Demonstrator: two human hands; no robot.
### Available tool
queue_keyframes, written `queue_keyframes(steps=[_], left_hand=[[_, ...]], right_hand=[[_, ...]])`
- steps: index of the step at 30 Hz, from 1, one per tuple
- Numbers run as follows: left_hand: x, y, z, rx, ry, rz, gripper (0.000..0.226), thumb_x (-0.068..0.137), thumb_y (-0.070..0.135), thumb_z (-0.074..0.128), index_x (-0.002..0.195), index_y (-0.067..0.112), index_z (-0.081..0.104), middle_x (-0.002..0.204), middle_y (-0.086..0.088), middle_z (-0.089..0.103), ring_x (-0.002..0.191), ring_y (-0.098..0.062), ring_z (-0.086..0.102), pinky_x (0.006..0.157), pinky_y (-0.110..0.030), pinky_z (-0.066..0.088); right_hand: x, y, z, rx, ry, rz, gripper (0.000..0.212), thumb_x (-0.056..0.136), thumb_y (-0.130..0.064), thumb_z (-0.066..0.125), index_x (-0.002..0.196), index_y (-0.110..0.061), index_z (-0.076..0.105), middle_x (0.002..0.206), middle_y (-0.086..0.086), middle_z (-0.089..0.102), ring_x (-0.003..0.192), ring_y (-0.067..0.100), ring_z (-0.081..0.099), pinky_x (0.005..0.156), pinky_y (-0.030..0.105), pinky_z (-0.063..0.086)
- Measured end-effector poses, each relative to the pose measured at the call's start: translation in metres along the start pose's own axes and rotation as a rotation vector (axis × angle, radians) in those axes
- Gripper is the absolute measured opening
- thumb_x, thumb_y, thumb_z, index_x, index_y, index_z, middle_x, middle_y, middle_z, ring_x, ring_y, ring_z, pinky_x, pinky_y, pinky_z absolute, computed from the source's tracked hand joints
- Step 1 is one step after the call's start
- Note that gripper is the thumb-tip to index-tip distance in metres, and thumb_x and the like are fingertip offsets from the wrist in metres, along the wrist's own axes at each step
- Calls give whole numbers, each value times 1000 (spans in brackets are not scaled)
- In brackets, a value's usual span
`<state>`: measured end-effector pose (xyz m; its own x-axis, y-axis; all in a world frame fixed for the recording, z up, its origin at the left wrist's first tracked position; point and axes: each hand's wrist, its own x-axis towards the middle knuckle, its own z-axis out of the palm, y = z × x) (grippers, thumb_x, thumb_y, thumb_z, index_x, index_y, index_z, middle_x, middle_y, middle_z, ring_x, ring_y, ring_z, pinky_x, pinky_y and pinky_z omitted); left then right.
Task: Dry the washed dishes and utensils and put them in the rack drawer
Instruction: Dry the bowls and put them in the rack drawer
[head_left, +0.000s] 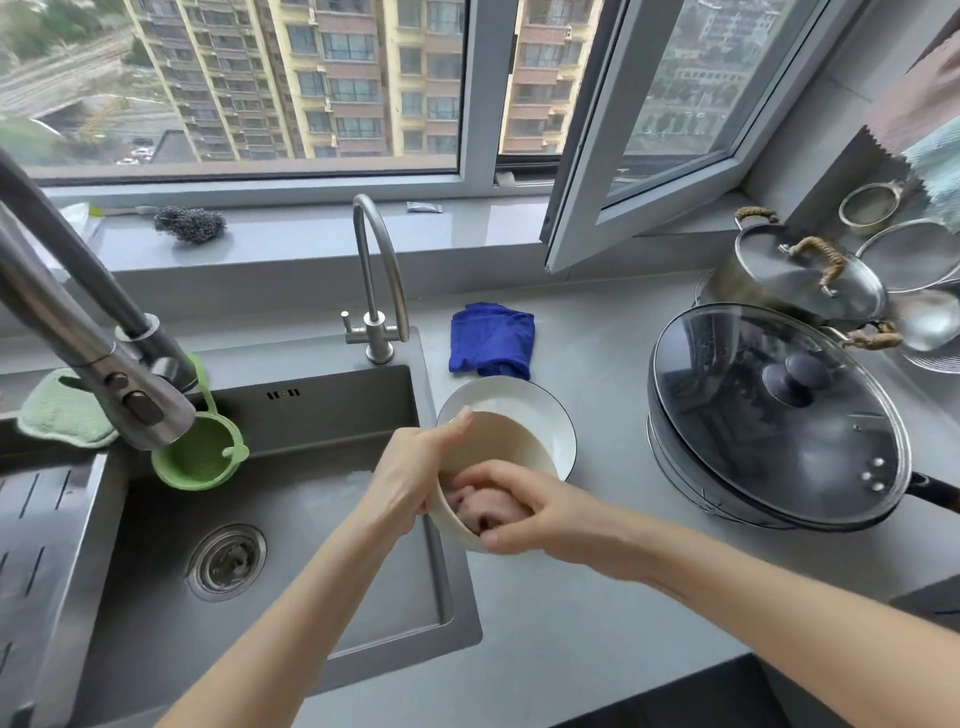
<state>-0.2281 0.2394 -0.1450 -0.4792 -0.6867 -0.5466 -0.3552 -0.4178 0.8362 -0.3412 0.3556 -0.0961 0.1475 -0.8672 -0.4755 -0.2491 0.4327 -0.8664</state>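
Observation:
My left hand (413, 470) grips a cream bowl (498, 441) by its left rim, thumb over the edge, holding it tilted above the counter's edge by the sink. My right hand (524, 512) reaches into the bowl and holds a pink cloth (480, 509) bunched against its inside. Behind the bowl a white plate with a dark rim (540, 415) lies on the grey counter. A folded blue cloth (493, 340) rests on the counter beyond the plate.
A steel sink (260, 519) with a drain lies to the left, with a tall tap (376, 291) and a pull-out faucet (104, 364) above it. A lidded wok (774, 415), a steel pot (800, 275) and strainers crowd the right side. An open window sash (649, 156) juts over the counter.

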Motion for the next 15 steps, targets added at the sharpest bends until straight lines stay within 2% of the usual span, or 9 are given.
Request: queue_keyframes(steps=[3, 4, 6, 9, 10, 11, 13, 14, 15], left_hand=[[0, -1, 6, 42, 26, 91, 47, 62, 66, 62, 50, 21, 55, 49, 4, 52, 47, -17, 45, 48, -26, 29], [0, 1, 6, 59, 31, 107, 49, 57, 70, 61, 47, 21, 56, 51, 3, 54, 50, -19, 46, 52, -28, 30], [-2, 9, 2, 46, 22, 64, 52, 51, 71, 64, 57, 20, 60, 62, -1, 59, 59, -21, 49, 59, -31, 32], [-5, 16, -6, 67, -90, -80, 58, 61, 63, 67, 86, 11, 73, 76, -8, 61, 70, -25, 44, 55, -30, 26], [-6, 16, -8, 102, -136, -93, 63, 64, 62, 65, 95, 8, 73, 76, -11, 57, 72, -26, 40, 52, -29, 22], [-7, 16, -8, 134, -172, -82, 69, 65, 62, 63, 101, 5, 71, 75, -13, 54, 71, -26, 39, 51, -28, 22], [-8, 17, -6, 162, -213, -37, 80, 61, 68, 59, 104, 1, 68, 73, -14, 53, 66, -24, 44, 51, -27, 28], [-9, 20, -6, 140, -229, -31, 79, 59, 70, 58, 102, 4, 69, 76, -14, 56, 68, -25, 47, 55, -29, 32], [-9, 22, -7, 102, -243, -38, 71, 62, 68, 59, 100, 10, 70, 82, -14, 60, 73, -26, 51, 58, -31, 34]], right_hand=[[7, 9, 11, 425, 105, -127, 50, 70, -1, 49, 119, -15, 54, 79, -6, 59, 65, 5, 53, 54, 12, 40], [8, 7, 14, 474, 129, -142, 50, 71, 0, 47, 118, -16, 55, 78, -5, 59, 64, 5, 52, 54, 12, 40], [4, 2, 13, 339, 116, -139, 50, 72, 2, 45, 114, -23, 58, 85, -7, 60, 75, 2, 56, 63, 10, 43], [-4, -6, 2, -241, -45, -93, 48, 77, 9, 39, 107, -20, 63, 90, -11, 60, 87, 3, 55, 81, 18, 46], [-6, -7, -3, -511, -77, -75, 42, 79, 6, 41, 101, -18, 66, 87, -9, 59, 83, 6, 52, 85, 22, 41], [-5, -8, -8, -808, -88, -109, 34, 78, 3, 46, 93, -18, 68, 83, -6, 58, 77, 7, 46, 81, 22, 28], [-3, -10, -17, -1383, 35, -314, 21, 64, 0, 59, 71, -19, 66, 68, -7, 54, 69, 9, 39, 69, 27, 11], [-4, -10, -21, -1533, 164, -406, 20, 57, -1, 63, 62, -21, 64, 62, -9, 54, 68, 11, 45, 68, 29, 12], [-8, -10, -27, -1521, 295, -459, 20, 56, -3, 62, 61, -23, 65, 62, -9, 58, 69, 16, 53, 70, 31, 18]])
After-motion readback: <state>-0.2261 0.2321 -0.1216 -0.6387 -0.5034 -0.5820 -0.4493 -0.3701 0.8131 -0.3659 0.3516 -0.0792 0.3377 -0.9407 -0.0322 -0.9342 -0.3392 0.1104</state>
